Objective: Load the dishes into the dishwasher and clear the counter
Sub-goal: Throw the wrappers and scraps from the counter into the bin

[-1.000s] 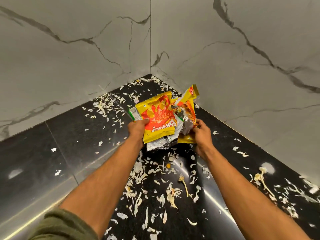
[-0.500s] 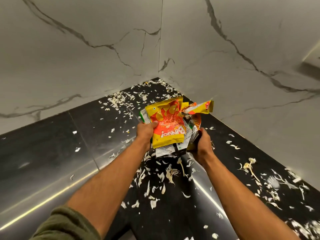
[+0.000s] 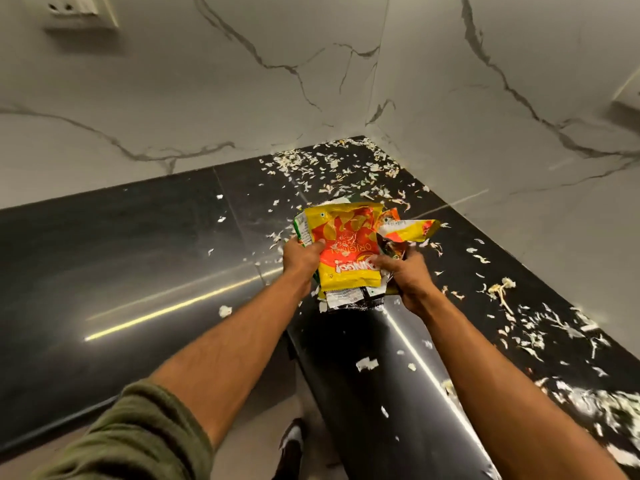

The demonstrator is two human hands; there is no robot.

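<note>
A bundle of empty snack wrappers [image 3: 349, 251], yellow and orange on top with silver and black ones beneath, is held above the black corner counter [image 3: 138, 258]. My left hand [image 3: 300, 256] grips the bundle's left edge, thumb on the top wrapper. My right hand [image 3: 403, 275] grips its right side, fingers curled over the crumpled foil. A second yellow wrapper [image 3: 412, 231] sticks out to the right.
White vegetable scraps [image 3: 332, 168] litter the counter's corner and its right wing [image 3: 540, 327]. Marble walls close the corner on both sides. A wall socket [image 3: 74, 10] sits at top left. Below, between the counter wings, a shoe [image 3: 292, 445] shows on the floor.
Both hands have lifted the wrapper bundle off the counter and drawn it back from the corner. My right thumb now lies over the top wrapper. The view has pulled back, showing the floor.
</note>
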